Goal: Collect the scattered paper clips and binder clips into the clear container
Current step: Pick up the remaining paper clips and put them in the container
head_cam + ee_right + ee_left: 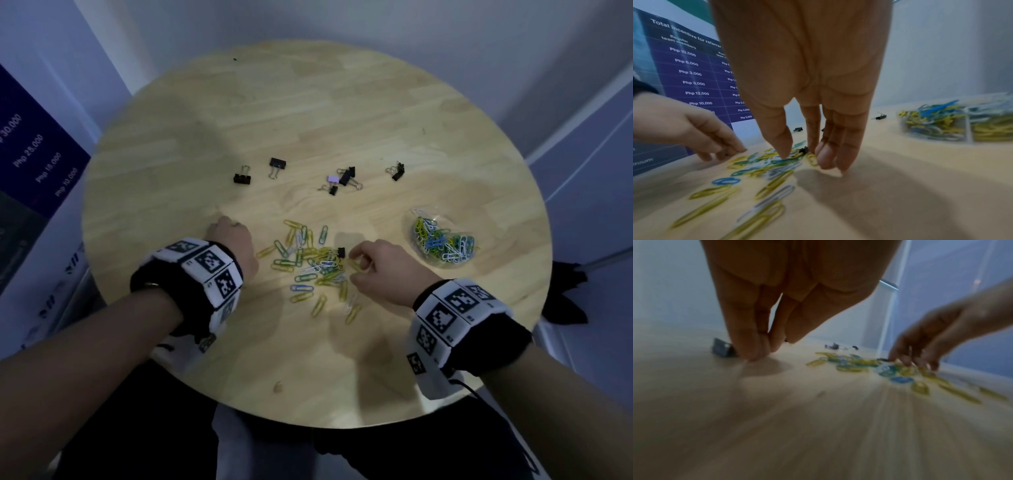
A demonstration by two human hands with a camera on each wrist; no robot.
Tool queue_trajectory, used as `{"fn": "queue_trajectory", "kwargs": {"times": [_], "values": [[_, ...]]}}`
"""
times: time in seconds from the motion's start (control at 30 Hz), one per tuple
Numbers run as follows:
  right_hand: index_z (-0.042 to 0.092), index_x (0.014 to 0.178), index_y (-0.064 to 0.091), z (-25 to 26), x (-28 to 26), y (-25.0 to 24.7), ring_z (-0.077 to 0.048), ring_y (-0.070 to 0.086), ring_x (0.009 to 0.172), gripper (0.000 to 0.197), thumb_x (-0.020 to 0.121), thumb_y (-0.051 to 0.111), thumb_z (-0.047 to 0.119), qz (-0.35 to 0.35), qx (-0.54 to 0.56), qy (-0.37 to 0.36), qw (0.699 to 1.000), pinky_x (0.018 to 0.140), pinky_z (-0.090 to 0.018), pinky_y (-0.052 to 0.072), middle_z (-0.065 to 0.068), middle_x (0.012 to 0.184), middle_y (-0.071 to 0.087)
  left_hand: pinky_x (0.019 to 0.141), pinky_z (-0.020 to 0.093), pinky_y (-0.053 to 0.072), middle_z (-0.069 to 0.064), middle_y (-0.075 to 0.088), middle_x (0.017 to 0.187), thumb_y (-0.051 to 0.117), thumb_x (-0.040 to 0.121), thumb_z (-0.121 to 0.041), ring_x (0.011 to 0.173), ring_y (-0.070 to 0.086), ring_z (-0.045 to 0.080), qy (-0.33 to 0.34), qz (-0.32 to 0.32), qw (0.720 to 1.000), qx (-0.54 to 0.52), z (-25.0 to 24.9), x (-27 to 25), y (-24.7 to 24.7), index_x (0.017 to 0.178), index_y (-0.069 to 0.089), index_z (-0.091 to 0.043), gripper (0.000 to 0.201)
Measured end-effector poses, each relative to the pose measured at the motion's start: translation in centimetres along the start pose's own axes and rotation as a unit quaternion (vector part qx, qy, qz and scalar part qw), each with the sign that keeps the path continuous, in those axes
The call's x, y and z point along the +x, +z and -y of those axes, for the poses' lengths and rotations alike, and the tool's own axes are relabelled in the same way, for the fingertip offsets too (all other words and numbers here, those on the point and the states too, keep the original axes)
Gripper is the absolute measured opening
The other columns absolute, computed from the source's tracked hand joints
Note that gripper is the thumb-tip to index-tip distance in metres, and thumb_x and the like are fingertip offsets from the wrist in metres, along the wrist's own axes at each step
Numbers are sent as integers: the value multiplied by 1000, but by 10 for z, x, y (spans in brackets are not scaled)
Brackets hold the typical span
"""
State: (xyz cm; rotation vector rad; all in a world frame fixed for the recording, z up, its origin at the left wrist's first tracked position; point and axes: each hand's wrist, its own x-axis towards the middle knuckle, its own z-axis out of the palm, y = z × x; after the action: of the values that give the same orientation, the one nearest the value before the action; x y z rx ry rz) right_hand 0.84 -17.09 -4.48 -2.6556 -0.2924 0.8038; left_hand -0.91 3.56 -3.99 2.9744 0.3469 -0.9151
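Coloured paper clips [310, 267] lie in a loose pile at the middle of the round wooden table [308, 102]. A small black binder clip [341, 253] sits on the pile's right edge. My right hand [354, 262] reaches down there, thumb and straight fingers apart on either side of a yellow clip [812, 159]. My left hand [227, 236] is left of the pile with its fingertips [754, 352] bunched on the bare wood; I see nothing between them. The clear container [412, 219], part filled with clips, stands to the right.
Several black binder clips lie farther back: one [242, 178] beyond my left hand, another [277, 163], a cluster with a lilac one [342, 178], and one [397, 171] at the right. A blue poster [34, 154] stands left of the table.
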Motion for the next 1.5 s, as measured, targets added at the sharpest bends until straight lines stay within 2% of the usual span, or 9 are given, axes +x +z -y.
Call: {"fn": "queue_trajectory", "kwargs": {"times": [0.33,0.43,0.5,0.57,0.63,0.73,1.23,1.37,1.5], "values": [[8,121,60,7,42,-35,-23,59,108,33,93,44,9,-126,19,28,991,84,-22,41,-10,124,62,100,29,44,9,54,137,42,93,0,122,53,25,156,-89,977,-113,-64,23,-43,134,51,-16,45],[11,135,47,5,63,-42,-28,50,122,45,92,40,1,-109,-31,23,993,99,-32,41,-11,140,47,59,10,45,15,50,78,36,96,0,66,49,15,153,-91,978,-106,-81,51,-56,92,52,-17,24],[12,140,39,7,75,-39,-30,42,129,52,90,40,0,-80,-85,5,993,106,-38,40,-8,148,35,57,19,36,0,25,63,39,97,-5,52,23,7,164,-81,980,-72,-87,66,-54,76,36,-22,27],[13,142,33,8,82,-33,-29,35,135,55,89,41,1,-58,-108,-9,992,108,-42,37,-3,154,24,60,17,35,4,33,67,40,98,-8,56,32,8,182,-53,982,-19,-86,66,-48,79,40,-23,25],[14,144,30,8,86,-30,-27,34,136,57,89,41,1,-52,-104,-7,993,108,-43,36,1,155,20,83,22,44,25,52,110,37,98,-7,95,56,23,196,-34,980,25,-83,64,-37,111,54,-15,23],[10,142,33,3,88,-32,-29,39,131,54,89,41,1,-70,-96,24,993,105,-41,39,-3,152,25,108,34,38,10,43,146,41,93,-5,131,45,26,196,-42,979,29,-71,58,-28,140,42,-10,47],[16,140,39,-10,100,-30,-25,32,137,65,80,39,-8,-116,-28,-38,992,113,-42,30,-2,151,30,80,33,39,15,62,109,50,93,-8,95,55,31,238,-95,967,3,-81,91,-56,106,66,-12,21],[7,137,39,-23,103,-45,-30,33,134,57,82,44,-6,-237,3,50,970,109,-41,34,-12,149,29,78,25,36,12,62,122,50,91,-2,110,57,28,173,-130,975,-60,-75,107,-71,116,65,-5,29],[1,135,36,-30,114,-60,-31,35,133,45,90,41,1,-210,0,114,971,106,-37,35,-17,148,29,71,19,29,5,58,113,47,92,1,98,55,27,235,-108,965,-50,-89,105,-79,108,61,-21,30]]}}
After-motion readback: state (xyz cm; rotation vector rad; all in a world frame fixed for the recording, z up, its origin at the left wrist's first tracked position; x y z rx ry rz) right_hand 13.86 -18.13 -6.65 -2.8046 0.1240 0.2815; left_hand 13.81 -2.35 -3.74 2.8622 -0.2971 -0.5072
